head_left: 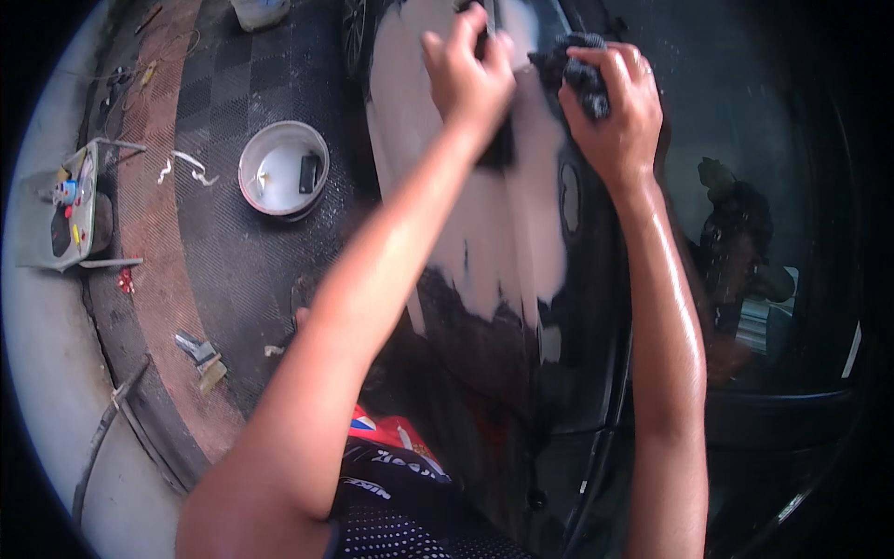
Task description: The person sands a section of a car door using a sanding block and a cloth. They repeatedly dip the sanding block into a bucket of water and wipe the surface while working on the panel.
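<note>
Below me is the dark side of a car (pixel 475 363), with a broad pale pinkish-grey patch (pixel 540 214) of primer or filler, ragged at its lower edge. My left hand (pixel 473 79) is on the pale patch near the top of the view. Its fingers are bent around something dark, mostly hidden and slightly blurred. To its right, my right hand (pixel 619 112) grips a bunched dark cloth (pixel 587 74) beside the car's window. The skin of my right forearm shines as if wet.
A round bucket (pixel 250 177) of cloudy liquid with a dark block in it stands on the tiled floor at left. Farther left is a chair (pixel 47 228) bearing small items. A scraper-like tool (pixel 197 352) and a white strip (pixel 194 166) lie on the floor. Dark window glass (pixel 773 345) is at right.
</note>
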{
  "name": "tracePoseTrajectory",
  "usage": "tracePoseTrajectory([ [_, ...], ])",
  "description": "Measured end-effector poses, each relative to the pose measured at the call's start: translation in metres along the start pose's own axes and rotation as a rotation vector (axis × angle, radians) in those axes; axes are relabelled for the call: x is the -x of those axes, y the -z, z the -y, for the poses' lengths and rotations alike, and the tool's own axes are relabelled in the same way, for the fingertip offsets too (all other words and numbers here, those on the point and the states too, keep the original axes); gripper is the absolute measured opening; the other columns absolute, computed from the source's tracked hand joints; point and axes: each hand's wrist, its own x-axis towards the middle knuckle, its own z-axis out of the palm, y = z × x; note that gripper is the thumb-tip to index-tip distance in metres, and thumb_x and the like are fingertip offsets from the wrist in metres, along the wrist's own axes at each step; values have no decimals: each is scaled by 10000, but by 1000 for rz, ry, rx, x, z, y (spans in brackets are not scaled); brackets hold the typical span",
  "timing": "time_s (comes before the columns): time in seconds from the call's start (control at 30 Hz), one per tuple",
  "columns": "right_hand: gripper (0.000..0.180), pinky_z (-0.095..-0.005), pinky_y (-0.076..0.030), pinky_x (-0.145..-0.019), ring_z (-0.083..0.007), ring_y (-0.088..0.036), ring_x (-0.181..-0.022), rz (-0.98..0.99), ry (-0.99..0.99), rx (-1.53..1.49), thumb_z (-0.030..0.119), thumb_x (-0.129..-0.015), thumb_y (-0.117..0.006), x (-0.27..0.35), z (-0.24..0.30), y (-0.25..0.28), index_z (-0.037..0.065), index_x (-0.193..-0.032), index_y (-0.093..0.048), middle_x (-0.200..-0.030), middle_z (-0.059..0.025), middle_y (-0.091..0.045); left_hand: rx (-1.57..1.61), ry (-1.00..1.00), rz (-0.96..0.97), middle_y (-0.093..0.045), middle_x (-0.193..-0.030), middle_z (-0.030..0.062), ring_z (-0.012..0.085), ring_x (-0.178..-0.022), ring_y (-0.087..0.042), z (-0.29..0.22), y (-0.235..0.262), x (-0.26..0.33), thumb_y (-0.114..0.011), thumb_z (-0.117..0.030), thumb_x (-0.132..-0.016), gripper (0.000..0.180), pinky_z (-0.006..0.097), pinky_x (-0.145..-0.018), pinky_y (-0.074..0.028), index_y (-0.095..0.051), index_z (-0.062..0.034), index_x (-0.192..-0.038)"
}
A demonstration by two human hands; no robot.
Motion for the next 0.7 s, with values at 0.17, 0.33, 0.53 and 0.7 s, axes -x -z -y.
tracePoseTrajectory([
  [0.17, 396, -457, -544, -839, -349, -637, -1006, -16, 14, -30, 104, -715, -829, -3, 3, -6, 111, -1083, -683, -1065, -107, -644, 63, 38, 204, -620, -1087, 133, 302, -931, -544, -115, 115, 221, -772, -111, -898, 542, 406, -808, -485, -658, -108, -1428],
  [0.33, 390, -463, -530, -873, -354, -634, -1030, 12, -54, -36, 67, -728, -816, -1, 7, 0, 94, -1086, -665, -1066, -111, -632, -30, 27, 150, -563, -1088, 149, 314, -1001, -544, -108, 102, 199, -744, -89, -929, 502, 421, -914, -473, -629, -58, -1416],
  [0.53, 391, -455, -527, -874, -337, -629, -1056, 59, -76, 27, 116, -746, -822, 0, 14, -2, 105, -1106, -670, -1080, -101, -623, 55, 113, 69, -552, -1044, 121, 265, -968, -557, -86, 93, 158, -760, -101, -946, 501, 386, -920, -479, -624, -78, -1427],
  [0.7, 384, -446, -523, -870, -316, -632, -1070, 81, -78, 57, 139, -752, -815, -2, 13, -3, 116, -1110, -679, -1099, -82, -631, 67, 198, 98, -564, -1031, 63, 188, -928, -573, -63, 146, 176, -748, -91, -962, 495, 335, -838, -511, -616, -74, -1439],
])
